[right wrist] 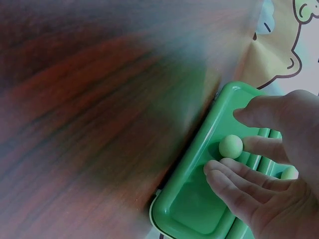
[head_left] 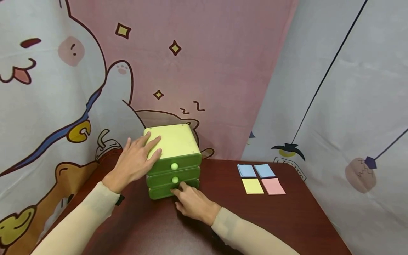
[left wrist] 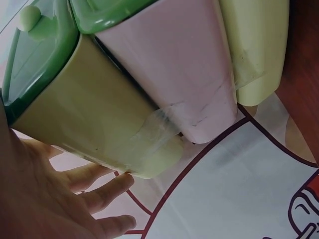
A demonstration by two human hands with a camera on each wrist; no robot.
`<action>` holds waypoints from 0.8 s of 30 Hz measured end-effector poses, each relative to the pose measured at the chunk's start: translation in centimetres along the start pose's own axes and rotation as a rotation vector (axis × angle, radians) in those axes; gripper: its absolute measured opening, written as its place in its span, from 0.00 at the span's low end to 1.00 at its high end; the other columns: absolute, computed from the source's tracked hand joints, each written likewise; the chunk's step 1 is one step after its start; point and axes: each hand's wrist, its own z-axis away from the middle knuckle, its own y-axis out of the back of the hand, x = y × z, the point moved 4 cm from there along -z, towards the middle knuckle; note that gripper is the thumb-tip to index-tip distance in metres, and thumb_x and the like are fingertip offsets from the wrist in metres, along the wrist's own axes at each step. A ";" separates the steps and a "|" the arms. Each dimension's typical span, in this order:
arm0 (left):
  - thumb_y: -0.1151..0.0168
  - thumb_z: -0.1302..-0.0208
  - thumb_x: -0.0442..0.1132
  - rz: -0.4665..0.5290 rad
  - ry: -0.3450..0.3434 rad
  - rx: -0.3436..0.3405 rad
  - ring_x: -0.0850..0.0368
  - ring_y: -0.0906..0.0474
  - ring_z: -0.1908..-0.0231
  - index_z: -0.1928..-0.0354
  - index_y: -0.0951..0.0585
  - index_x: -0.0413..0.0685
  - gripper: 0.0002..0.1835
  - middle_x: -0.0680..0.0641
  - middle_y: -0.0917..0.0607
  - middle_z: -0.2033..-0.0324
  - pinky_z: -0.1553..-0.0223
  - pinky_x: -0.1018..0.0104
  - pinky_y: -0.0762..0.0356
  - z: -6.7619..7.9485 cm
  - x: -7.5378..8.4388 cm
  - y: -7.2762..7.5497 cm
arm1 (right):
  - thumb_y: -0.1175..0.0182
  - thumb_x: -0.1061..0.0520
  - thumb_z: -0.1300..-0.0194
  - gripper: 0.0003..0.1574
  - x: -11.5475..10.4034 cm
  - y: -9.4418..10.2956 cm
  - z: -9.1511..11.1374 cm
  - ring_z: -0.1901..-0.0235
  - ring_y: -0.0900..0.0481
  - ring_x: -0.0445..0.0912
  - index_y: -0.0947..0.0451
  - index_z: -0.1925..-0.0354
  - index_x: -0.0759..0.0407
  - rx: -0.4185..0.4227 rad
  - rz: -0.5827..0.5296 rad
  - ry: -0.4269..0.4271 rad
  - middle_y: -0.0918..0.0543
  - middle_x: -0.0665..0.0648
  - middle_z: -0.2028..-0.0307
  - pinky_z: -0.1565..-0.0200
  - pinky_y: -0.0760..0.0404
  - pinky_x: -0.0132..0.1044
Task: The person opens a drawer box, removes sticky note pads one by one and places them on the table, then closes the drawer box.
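A small three-drawer unit point(head_left: 175, 141) has a pale yellow top and green drawer fronts with round light-green knobs. My left hand point(head_left: 132, 159) rests on the left edge of its top, fingers spread. In the left wrist view, those fingers lie along the yellow casing point(left wrist: 99, 109), beside a pink one. My right hand point(head_left: 196, 203) is at the bottom drawer point(head_left: 157, 193). The right wrist view has its fingers around the bottom knob point(right wrist: 231, 147), an index fingertip right at it, the thumb apart and the other fingers below. All three drawers are closed.
Two blue sticky-note pads point(head_left: 246, 170), a yellow pad point(head_left: 253, 186) and a pink pad point(head_left: 273, 186) lie on the right of the dark red-brown table point(head_left: 306, 219). A printed cloth point(head_left: 204, 63) hangs close behind the drawer unit.
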 end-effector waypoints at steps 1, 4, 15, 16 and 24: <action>0.59 0.06 0.69 -0.002 0.000 -0.001 0.20 0.34 0.14 0.06 0.35 0.62 0.39 0.34 0.40 0.07 0.11 0.14 0.55 0.0 0.0 0.0 | 0.23 0.53 0.21 0.30 0.0 0.0 0.0 0.64 0.09 0.40 0.12 0.25 0.54 -0.002 0.000 0.000 0.13 0.59 0.45 0.66 0.12 0.23; 0.60 0.06 0.69 -0.003 0.002 -0.003 0.20 0.34 0.14 0.06 0.35 0.62 0.39 0.34 0.41 0.06 0.11 0.15 0.56 -0.1 -0.1 0.0 | 0.23 0.53 0.21 0.31 0.2 -0.1 0.1 0.64 0.09 0.40 0.13 0.24 0.54 -0.007 0.002 0.004 0.13 0.59 0.43 0.67 0.12 0.23; 0.59 0.06 0.69 0.010 -0.002 0.010 0.20 0.35 0.14 0.06 0.34 0.61 0.39 0.33 0.40 0.07 0.11 0.14 0.56 0.0 -0.3 0.0 | 0.24 0.48 0.20 0.30 0.7 0.7 1.0 0.62 0.11 0.42 0.13 0.25 0.47 0.004 0.029 -0.022 0.12 0.55 0.42 0.72 0.14 0.31; 0.59 0.06 0.69 0.014 -0.001 0.012 0.20 0.35 0.14 0.06 0.34 0.61 0.39 0.33 0.40 0.07 0.11 0.14 0.56 0.1 -0.3 0.0 | 0.24 0.48 0.20 0.30 0.8 0.9 1.1 0.62 0.11 0.43 0.13 0.25 0.47 0.009 0.022 -0.023 0.12 0.55 0.42 0.72 0.14 0.32; 0.55 0.07 0.67 0.016 -0.033 0.056 0.23 0.33 0.14 0.08 0.31 0.60 0.37 0.35 0.35 0.08 0.11 0.15 0.54 0.4 0.0 0.3 | 0.25 0.46 0.19 0.29 1.9 1.9 2.6 0.58 0.08 0.46 0.12 0.26 0.46 0.039 -0.013 -0.044 0.11 0.55 0.40 0.62 0.07 0.39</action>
